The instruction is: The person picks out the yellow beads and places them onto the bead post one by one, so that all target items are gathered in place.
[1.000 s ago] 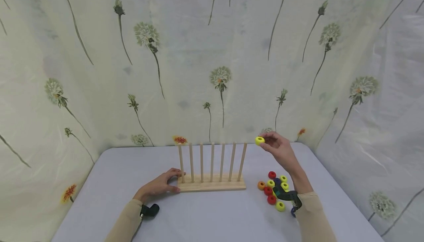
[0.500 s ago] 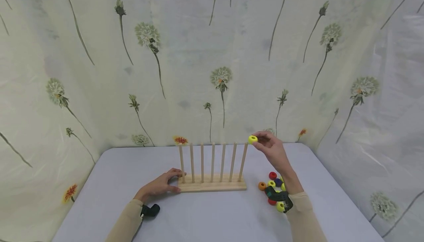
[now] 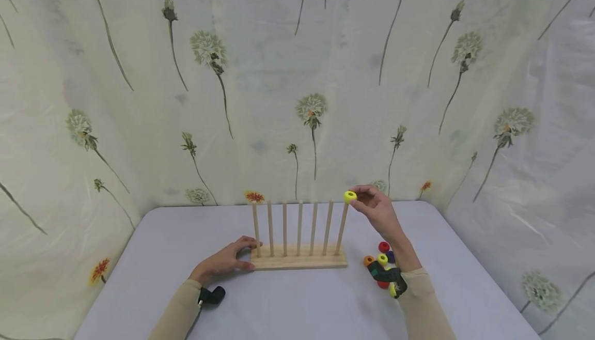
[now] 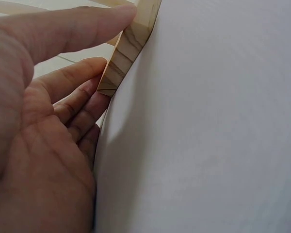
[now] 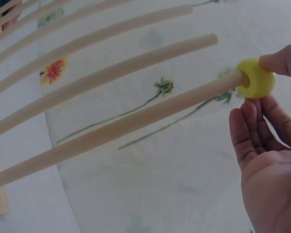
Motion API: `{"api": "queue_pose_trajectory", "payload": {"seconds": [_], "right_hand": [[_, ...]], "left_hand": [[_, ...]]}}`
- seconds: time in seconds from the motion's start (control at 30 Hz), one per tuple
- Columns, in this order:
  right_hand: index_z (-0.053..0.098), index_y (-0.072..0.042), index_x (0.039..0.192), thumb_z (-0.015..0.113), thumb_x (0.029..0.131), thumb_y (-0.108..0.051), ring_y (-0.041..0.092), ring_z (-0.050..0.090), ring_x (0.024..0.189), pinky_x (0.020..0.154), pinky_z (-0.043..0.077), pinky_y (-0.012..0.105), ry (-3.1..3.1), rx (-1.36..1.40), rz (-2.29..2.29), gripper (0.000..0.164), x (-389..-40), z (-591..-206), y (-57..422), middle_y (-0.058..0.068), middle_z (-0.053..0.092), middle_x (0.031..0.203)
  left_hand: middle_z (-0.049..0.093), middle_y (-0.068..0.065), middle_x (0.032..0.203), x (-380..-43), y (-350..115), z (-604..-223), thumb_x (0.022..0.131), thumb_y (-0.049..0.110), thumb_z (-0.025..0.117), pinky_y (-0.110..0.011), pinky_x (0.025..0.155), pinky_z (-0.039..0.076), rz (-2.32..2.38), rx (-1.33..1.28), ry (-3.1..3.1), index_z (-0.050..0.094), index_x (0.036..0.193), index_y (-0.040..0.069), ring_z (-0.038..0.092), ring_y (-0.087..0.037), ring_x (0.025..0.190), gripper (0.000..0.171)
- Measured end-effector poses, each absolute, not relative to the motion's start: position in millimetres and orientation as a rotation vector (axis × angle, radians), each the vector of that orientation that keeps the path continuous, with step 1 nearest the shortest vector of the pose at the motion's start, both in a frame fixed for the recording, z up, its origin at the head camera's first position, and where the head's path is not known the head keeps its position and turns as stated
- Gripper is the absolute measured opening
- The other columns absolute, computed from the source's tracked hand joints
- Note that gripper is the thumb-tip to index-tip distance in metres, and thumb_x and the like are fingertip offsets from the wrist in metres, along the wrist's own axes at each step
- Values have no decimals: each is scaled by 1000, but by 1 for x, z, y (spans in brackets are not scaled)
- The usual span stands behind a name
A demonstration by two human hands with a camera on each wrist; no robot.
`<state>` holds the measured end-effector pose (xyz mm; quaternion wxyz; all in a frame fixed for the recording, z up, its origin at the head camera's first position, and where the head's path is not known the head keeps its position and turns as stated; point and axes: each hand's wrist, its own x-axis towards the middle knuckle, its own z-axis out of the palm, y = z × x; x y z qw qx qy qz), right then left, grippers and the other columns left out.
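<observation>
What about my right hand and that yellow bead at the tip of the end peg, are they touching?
Touching. The right wrist view shows the right hand pinching the yellow bead, thumb and fingers meeting it from opposite sides, no gap showing.

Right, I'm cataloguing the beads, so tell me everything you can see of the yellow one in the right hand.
The yellow bead is rounded, plain and smooth-looking, with a round central hole; wood or plastic, I cannot tell. The right hand pinches it between thumb and fingers at the top of the rightmost peg, whose tip appears to sit just inside the hole, well above the wooden base.
</observation>
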<state>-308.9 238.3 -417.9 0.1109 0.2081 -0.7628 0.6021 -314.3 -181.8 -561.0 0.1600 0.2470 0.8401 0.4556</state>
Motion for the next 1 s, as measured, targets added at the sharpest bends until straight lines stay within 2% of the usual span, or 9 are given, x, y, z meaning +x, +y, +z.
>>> {"api": "queue_pose_trajectory", "payload": {"seconds": [0.57,1.0], "right_hand": [[54,3,121,68,90,-14,7,58,104,85,50,15,-2254,642,1790,38,-309,-416,236,5,57,115],[55,2,121,68,90,-14,7,58,105,87,49,14,-2286,633,1772,38,-309,-421,237,9,56,118]], "left_hand": [[40,-9,143,-315,-182,-562,79,30,78,-59,112,23,1304,672,2405,53,135,11,33,-34,138,64],[41,-7,142,-316,-182,-563,80,29,78,-59,112,24,1296,692,2402,53,135,14,34,-33,137,62]]}}
